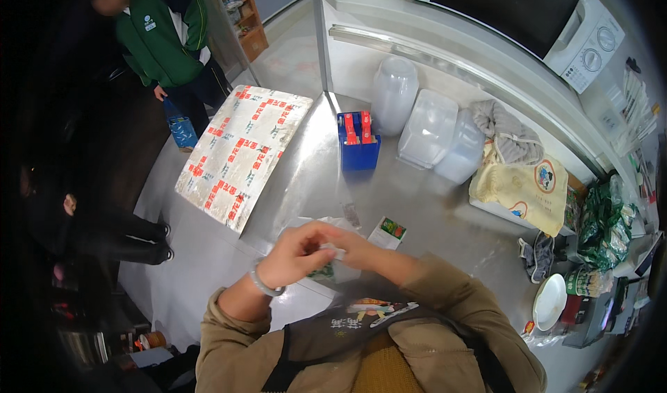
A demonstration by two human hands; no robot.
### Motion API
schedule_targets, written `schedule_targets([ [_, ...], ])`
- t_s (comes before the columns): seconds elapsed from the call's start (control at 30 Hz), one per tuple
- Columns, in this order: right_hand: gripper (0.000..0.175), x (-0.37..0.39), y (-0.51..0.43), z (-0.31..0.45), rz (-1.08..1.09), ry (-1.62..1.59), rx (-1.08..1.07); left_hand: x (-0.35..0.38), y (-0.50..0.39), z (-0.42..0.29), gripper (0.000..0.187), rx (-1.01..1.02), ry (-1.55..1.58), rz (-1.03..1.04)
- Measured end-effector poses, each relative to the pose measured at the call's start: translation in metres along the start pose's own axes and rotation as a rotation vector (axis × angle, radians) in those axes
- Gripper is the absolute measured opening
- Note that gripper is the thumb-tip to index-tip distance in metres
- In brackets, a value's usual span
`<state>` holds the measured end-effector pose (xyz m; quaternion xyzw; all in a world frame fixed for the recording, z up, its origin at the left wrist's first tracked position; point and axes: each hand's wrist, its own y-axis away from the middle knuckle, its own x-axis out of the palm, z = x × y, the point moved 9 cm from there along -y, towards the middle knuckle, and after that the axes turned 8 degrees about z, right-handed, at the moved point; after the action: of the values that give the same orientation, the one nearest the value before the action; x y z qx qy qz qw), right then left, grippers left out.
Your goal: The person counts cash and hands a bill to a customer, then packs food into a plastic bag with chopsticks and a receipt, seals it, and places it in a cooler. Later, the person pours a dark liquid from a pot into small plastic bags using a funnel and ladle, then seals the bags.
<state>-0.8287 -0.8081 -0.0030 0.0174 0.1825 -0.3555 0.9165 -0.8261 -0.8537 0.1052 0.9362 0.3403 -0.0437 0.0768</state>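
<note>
My left hand (297,255), with a pale bangle at its wrist, meets my right hand (354,244) over the near edge of the steel counter (307,184). Fingers of both hands pinch the gathered top of a thin, translucent plastic bag (346,272); something green shows in it below my left hand. Just beyond my right hand lies a small white box (388,233) with a green and red picture. A small clear packet (351,215) lies behind the hands.
A blue holder with red-banded packs (360,151), clear plastic tubs (429,128), a cream cloth bag (521,184) and a white bowl (550,302) stand on the counter. A printed board (245,153) lies at its left end. One person in a green jacket (167,39) and another in dark clothes are at left.
</note>
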Motion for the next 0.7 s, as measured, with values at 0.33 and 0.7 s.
schedule_targets([
  [0.33, 0.026, -0.247, -0.002, -0.155, -0.81, -0.077, 0.619, -0.171, -0.086, 0.017, 0.03, 0.137, -0.615, -0.511],
  [0.7, 0.015, -0.197, 0.021, -0.162, -0.851, 0.243, 0.499, -0.077, -0.227, 0.077, 0.07, 0.283, -1.075, -0.058],
])
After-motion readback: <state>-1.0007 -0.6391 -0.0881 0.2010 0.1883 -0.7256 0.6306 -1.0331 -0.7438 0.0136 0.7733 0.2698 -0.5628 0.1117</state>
